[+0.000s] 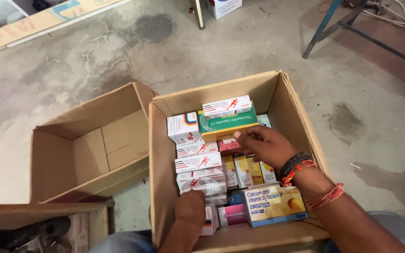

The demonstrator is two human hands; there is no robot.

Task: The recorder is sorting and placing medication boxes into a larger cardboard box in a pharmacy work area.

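A cardboard box (158, 154) in front of me is packed with several small medicine cartons. My right hand (263, 145) reaches into its middle, fingertips touching the near edge of a green and yellow carton (226, 124). A white carton with a red figure (227, 106) lies on top of that one. My left hand (191, 207) rests low in the box on white and red cartons (201, 180), its fingers hidden among them. A large yellow and blue carton (273, 204) lies near my right wrist, which wears dark and red bands.
An empty open cardboard box (90, 145) sits to the left on the stained concrete floor (376, 122). Another box's edge (38, 211) shows at lower left. A blue metal frame (333, 18) and cables stand at upper right.
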